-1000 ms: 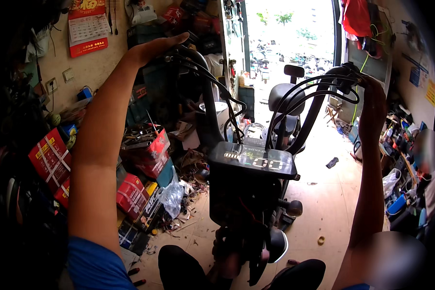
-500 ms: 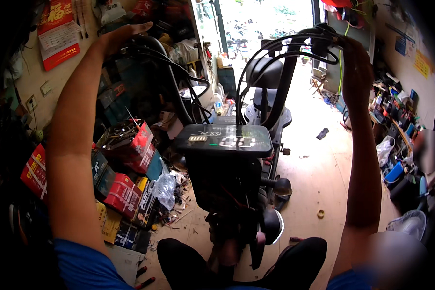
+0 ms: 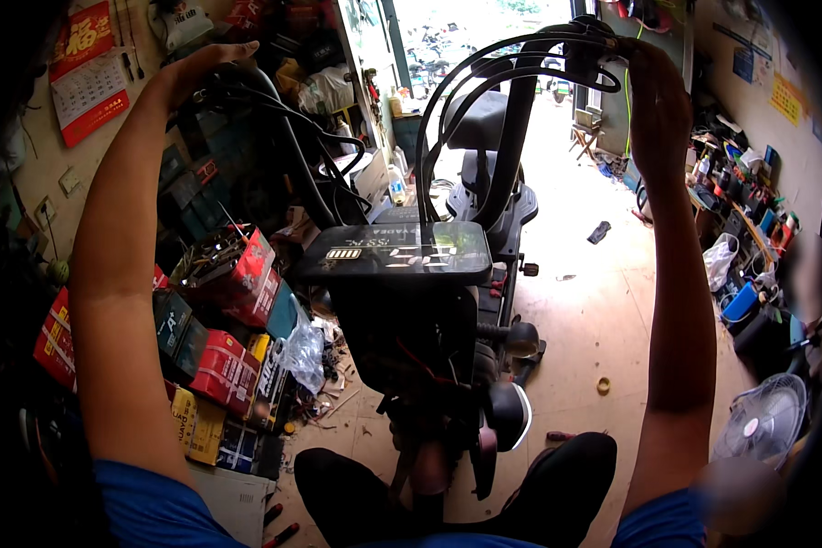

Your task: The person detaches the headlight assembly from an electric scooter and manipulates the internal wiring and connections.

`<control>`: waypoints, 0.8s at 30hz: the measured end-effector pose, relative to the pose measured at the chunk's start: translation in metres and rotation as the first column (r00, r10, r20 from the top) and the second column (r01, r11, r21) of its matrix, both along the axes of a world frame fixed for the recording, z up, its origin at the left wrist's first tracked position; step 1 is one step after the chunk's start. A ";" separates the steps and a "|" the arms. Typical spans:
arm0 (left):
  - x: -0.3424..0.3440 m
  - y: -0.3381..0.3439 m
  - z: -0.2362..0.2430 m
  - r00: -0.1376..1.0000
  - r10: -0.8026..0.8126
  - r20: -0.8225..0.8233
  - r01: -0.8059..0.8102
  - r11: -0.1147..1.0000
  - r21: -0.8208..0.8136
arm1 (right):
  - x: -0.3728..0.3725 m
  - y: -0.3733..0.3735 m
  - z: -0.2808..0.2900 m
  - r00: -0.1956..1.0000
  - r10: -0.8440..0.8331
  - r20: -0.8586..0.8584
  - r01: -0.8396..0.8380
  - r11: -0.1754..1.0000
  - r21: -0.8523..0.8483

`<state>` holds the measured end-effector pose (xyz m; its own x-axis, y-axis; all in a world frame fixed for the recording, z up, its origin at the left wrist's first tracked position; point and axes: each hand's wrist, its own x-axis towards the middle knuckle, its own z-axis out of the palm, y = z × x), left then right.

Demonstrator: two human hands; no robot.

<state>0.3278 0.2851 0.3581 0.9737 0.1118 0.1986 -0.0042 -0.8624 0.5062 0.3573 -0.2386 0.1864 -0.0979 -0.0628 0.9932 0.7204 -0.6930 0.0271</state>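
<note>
An electric scooter stands before me, its black handlebar (image 3: 518, 137) rising in two upright arms. My left hand (image 3: 205, 71) is at the bar's left end, closed over the grip, some fingers hidden behind it. At the right end my right hand (image 3: 659, 100), mostly in shadow, is wrapped about the other grip, beside the brake lever mount and looping black cables (image 3: 484, 68). Between the arms lies a flat black display panel (image 3: 393, 253) with a lit readout. Below it hang the dark front body and loose wires. The black seat (image 3: 478, 121) shows beyond.
Boxed batteries (image 3: 226, 370) and a clear plastic bag (image 3: 303, 352) crowd the left floor. Shelves of tools and parts (image 3: 749, 210) line the right wall, with a fan (image 3: 765, 420) below. A yellow tape ring (image 3: 604, 385) and a screwdriver (image 3: 560, 437) lie on the floor. A bright doorway opens ahead.
The whole view has shifted, so the scooter and room sit further left and the fan shows more clearly. Both hands stay at the handlebar ends.
</note>
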 end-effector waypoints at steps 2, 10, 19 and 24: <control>0.005 0.012 0.006 1.000 -0.002 0.020 0.002 1.000 0.012 | 0.003 0.001 0.000 1.000 0.007 0.010 -0.007 1.000 0.004; 0.015 0.023 0.002 0.999 0.027 0.018 -0.026 0.999 -0.041 | 0.002 0.003 0.000 1.000 -0.021 0.013 0.020 0.999 0.024; 0.016 0.024 0.000 0.996 0.031 0.085 -0.023 0.995 -0.094 | 0.006 0.002 -0.001 0.999 -0.034 0.017 0.033 0.999 0.030; 0.003 0.007 -0.010 0.985 0.023 0.169 -0.006 0.995 -0.103 | 0.005 0.003 -0.003 1.000 -0.002 0.000 0.002 0.998 0.057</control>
<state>0.3310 0.2920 0.3485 0.9251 0.1538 0.3473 -0.0851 -0.8070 0.5843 0.3620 -0.2355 0.1834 -0.0980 -0.1187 0.9881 0.7193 -0.6946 -0.0121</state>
